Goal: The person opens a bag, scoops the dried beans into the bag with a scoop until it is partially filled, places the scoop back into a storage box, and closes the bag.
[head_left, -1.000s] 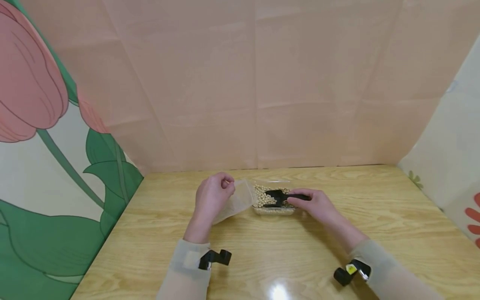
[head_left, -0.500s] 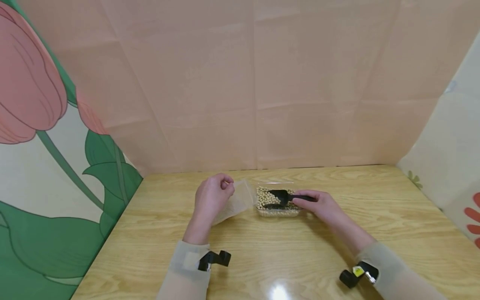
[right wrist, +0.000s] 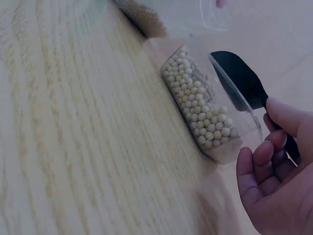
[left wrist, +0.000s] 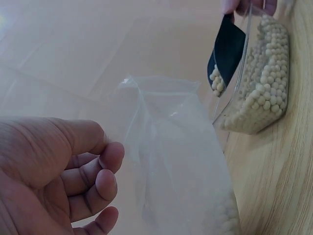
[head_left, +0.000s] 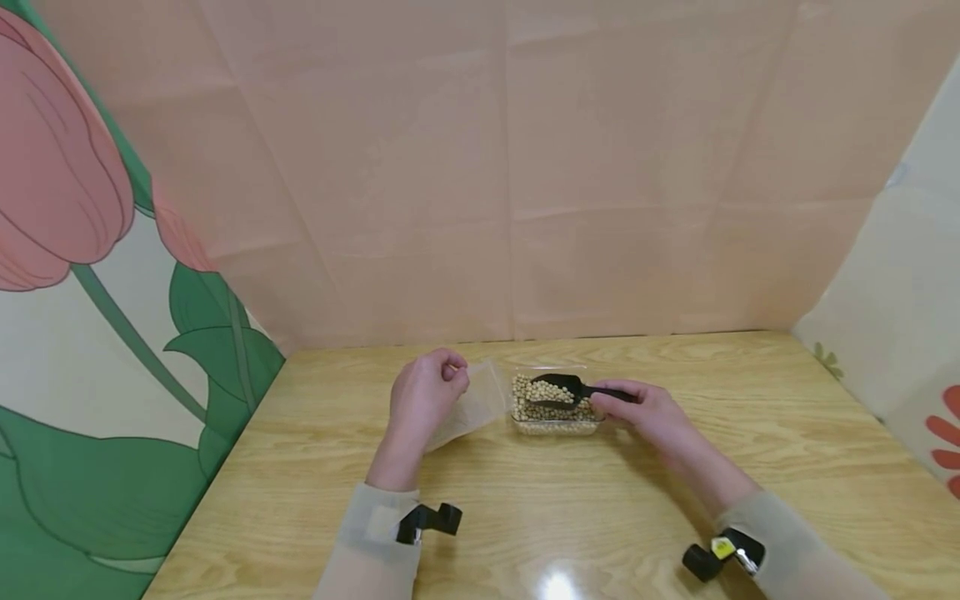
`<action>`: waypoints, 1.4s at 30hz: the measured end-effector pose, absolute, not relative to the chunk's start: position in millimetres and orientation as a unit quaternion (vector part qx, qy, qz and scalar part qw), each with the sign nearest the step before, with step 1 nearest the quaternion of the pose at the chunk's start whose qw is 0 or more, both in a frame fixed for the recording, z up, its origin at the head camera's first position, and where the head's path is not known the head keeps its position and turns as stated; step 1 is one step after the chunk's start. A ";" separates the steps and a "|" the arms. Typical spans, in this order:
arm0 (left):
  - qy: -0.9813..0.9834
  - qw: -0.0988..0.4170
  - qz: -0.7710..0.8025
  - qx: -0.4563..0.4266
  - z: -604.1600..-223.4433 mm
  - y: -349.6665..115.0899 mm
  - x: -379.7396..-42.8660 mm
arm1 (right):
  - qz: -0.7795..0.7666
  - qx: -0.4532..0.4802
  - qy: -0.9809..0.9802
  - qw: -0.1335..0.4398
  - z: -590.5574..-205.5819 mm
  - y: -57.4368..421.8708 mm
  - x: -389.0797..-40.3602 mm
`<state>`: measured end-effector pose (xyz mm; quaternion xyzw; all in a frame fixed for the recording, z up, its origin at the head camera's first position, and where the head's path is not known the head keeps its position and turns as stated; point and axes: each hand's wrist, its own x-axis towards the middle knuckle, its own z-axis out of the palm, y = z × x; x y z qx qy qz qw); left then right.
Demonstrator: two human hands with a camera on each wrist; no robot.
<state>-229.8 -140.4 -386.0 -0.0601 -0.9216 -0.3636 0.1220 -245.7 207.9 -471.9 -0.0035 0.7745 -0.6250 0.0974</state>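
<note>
My left hand pinches the edge of a clear plastic bag between thumb and forefinger. Some pale beads show low in the bag. To its right, a clear plastic box holds many small round beige beads. My right hand grips the handle of a black scoop, whose blade lies over the box's opening. Beads fill part of the scoop, as the head view shows. From the right wrist, only the scoop's dark underside is visible, beside the box's rim.
All of this rests on a light wood-grain table. Behind it hangs a pinkish cloth backdrop. A tulip-printed sheet stands at the left, and a white printed sheet at the right.
The scoop was sunk among the beads; it has shifted slightly right and come up, now carrying a load of beads. The box also sits a little farther right. My left hand stays nearly still.
</note>
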 end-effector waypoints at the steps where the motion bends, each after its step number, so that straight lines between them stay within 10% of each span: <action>1: -0.922 0.121 -0.363 -0.060 -386.0 -140.4 -229.7 | -0.626 -0.001 0.774 0.097 -470.0 207.5 -244.7; 42: -0.921 0.132 -0.360 -0.064 -386.8 -140.0 -230.2 | -0.623 -0.061 0.776 0.075 -415.3 152.2 -231.4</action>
